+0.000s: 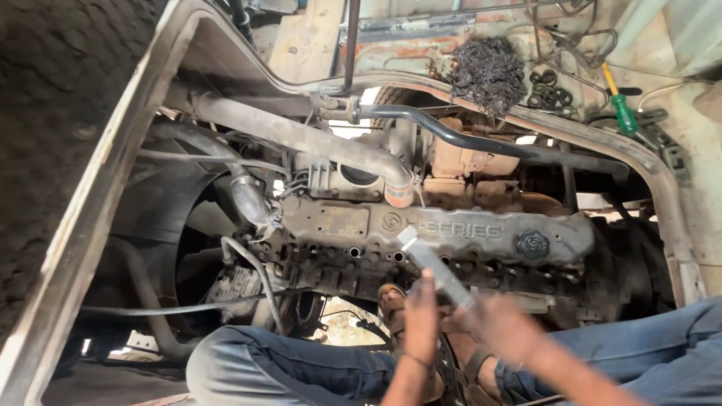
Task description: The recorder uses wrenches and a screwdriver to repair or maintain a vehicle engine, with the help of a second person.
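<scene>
I sit beside an open truck engine [451,233], my legs in blue jeans [286,365] and sandals braced under it. My left hand [419,319] reaches up from the bottom centre and grips the lower part of a long grey tube-like object [436,267] that slants up toward the dusty valve cover [338,222]. My right hand [500,325] is blurred and closes on the tube's lower end next to the left hand. The tube's pale upper tip lies just in front of the cover.
A large tyre [53,113] fills the left side. On the cab ledge behind the engine lie a dark wad of waste fibre [487,71], several black rubber rings [549,92] and a green-handled screwdriver [623,113]. Pipes and hoses [301,139] cross above the engine.
</scene>
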